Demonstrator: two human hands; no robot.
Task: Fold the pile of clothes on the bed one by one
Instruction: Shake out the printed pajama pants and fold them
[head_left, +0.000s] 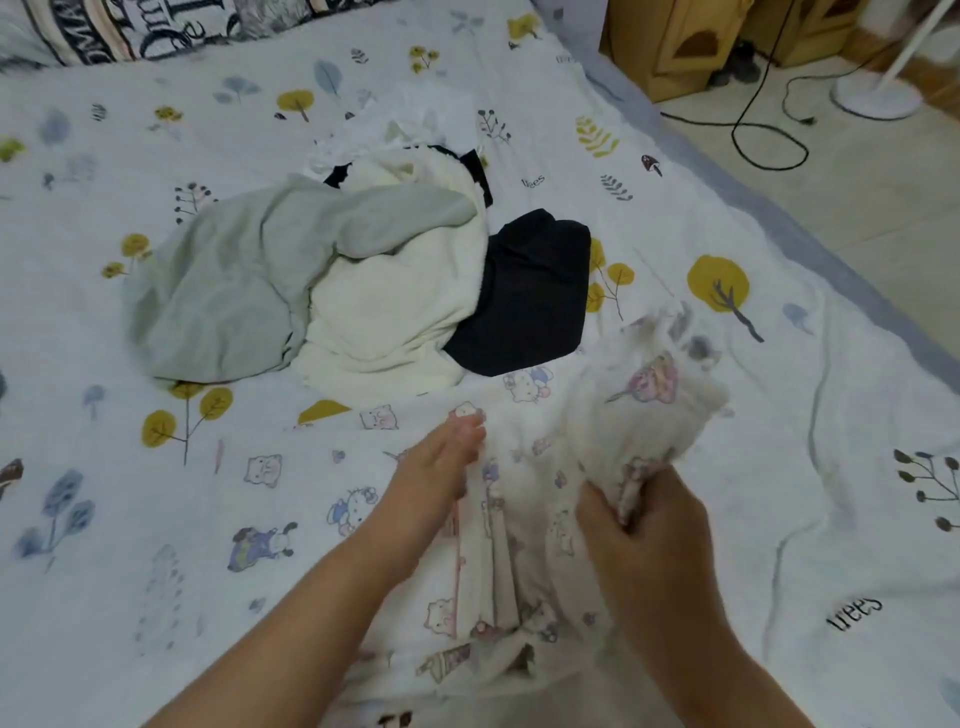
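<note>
At the lower centre, the left hand presses straight fingers flat on a cartoon-print garment, while the right hand pinches its bunched, lifted edge. It lies on a tree-patterned bedsheet printed "trees". Mid-frame sits the pile of clothes: grey, cream, black. A fan base and cable are on the floor at the upper right.

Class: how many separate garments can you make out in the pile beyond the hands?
4: grey-green garment left, cream garment centre, black garment right, white garment behind. More may be hidden.
</note>
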